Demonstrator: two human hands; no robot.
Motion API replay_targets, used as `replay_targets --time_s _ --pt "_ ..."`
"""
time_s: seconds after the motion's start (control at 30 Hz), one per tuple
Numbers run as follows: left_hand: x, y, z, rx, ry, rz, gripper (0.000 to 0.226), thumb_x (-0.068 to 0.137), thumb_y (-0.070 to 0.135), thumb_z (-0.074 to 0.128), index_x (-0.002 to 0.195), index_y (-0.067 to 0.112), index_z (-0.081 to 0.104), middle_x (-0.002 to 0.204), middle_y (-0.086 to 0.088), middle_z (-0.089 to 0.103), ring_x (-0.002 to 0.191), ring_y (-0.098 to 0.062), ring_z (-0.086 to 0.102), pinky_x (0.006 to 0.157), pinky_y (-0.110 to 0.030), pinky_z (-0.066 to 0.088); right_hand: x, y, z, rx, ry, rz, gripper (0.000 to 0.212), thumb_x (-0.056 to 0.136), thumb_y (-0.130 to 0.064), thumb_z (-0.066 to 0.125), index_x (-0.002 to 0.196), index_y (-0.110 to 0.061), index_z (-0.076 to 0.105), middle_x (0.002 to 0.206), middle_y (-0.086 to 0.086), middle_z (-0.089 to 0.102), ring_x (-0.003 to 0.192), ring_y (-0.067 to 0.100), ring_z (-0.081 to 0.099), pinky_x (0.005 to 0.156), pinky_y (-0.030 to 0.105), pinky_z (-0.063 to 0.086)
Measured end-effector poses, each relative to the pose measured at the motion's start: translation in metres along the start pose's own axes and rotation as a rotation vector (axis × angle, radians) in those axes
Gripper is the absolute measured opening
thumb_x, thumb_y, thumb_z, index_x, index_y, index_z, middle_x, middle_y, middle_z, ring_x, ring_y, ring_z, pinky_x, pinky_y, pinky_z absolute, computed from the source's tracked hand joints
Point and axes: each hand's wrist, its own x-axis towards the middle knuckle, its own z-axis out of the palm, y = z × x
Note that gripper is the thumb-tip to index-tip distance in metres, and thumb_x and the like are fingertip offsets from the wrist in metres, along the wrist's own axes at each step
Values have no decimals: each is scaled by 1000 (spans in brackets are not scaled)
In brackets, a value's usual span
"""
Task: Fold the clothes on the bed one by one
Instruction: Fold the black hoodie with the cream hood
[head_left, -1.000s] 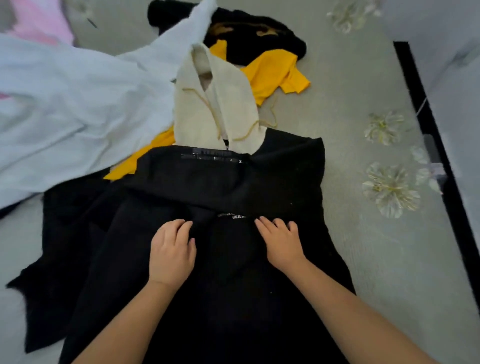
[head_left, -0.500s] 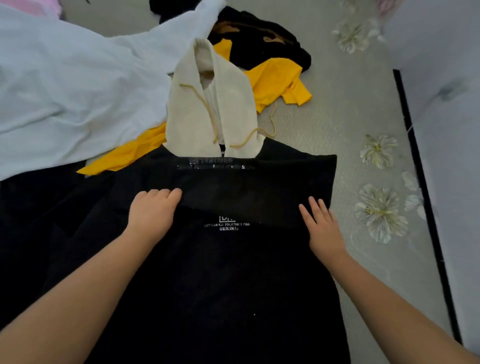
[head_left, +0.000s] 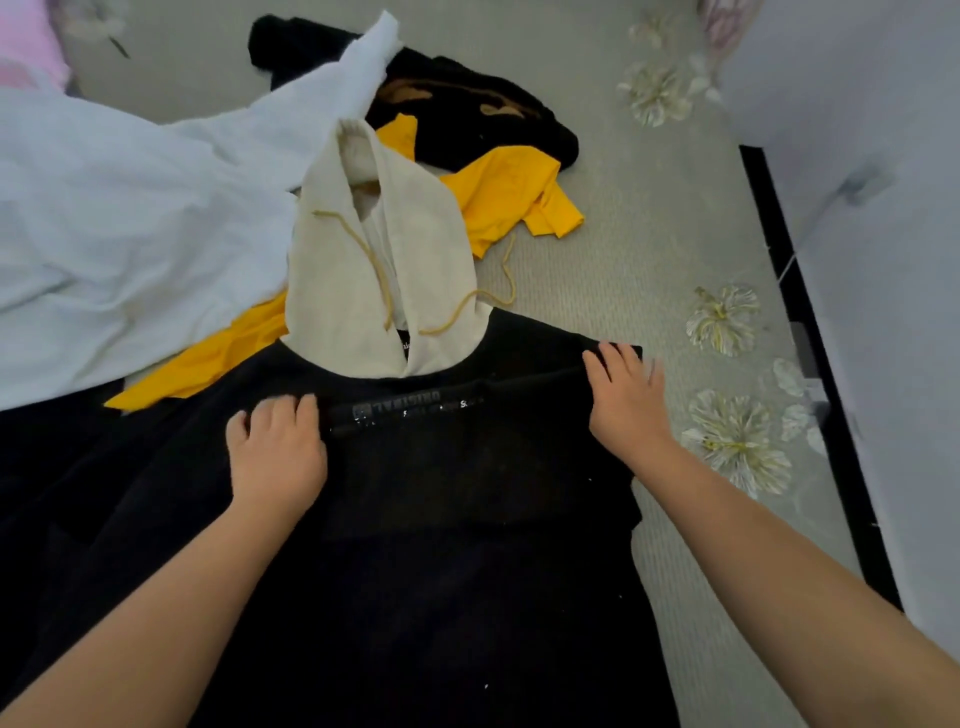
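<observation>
Both hands lay on a black hoodie (head_left: 467, 597) spread flat across the bed (head_left: 649, 249). The left hand (head_left: 278, 452) pressed on the folded-up hem, its fingers bent at the knuckles over the fold edge; whether they pinched the cloth or only pushed on it could not be told. The right hand (head_left: 626, 402) rested flat at the hoodie's right corner, fingers straight and slightly spread, holding nothing. Between the hands ran a narrow rolled band of the black fabric with small pale lettering, upside down and blurred.

The hoodie's body was matte, soft-looking and dark, with a few white lint specks. Its cream hood (head_left: 343, 291) pointed away from the person, a tapering pouch with a coarser, fleecy look, and a thin mustard drawstring (head_left: 467, 304) looped off its right side onto the bed.

A yellow garment (head_left: 498, 192) lay crumpled under and beyond the hood. A large white cloth (head_left: 119, 223), wrinkled and thin, covered the left. Another black garment (head_left: 467, 124) with tan markings lay bunched farther off. The bed cover was grey-green, finely ribbed, with pale raised flowers (head_left: 737, 447) along the right.
</observation>
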Motion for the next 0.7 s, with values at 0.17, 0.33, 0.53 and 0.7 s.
replay_targets --time_s 0.17,0.33,0.53,0.7 --pt "15 -16 1 123 -107 53 22 95 19 36 112 11 46 103 -7 55 93 -24 52 67 -30 38 27 -2 -8 -126 -19 96 25 85 -5 39 102 -10 56 107 7 57 112 25 44 110 57 3" --pt "31 -31 -5 126 10 11 15 88 5 47 99 0 56 88 -18 58 82 -35 52 58 -36 29 46 -16 -8 -89 49 88 25 83 -2 36 101 -8 52 106 13 53 102 28 41 96 41 23" --pt "13 -19 35 -165 -100 -103 99 78 70 -9 141 5 28 144 -27 28 135 -40 23 108 -54 12 42 -33 27 -65 -47 167 58 96 -20 33 146 -11 7 154 15 4 142 30 0 111 53 -2" --pt "14 -19 61 -34 -110 -83 96 75 74 -9 146 12 8 153 -19 2 142 -31 -3 111 -47 -5 -20 -74 55 132 142 -124 53 87 -40 37 132 -14 47 141 19 41 130 40 36 101 58 15"
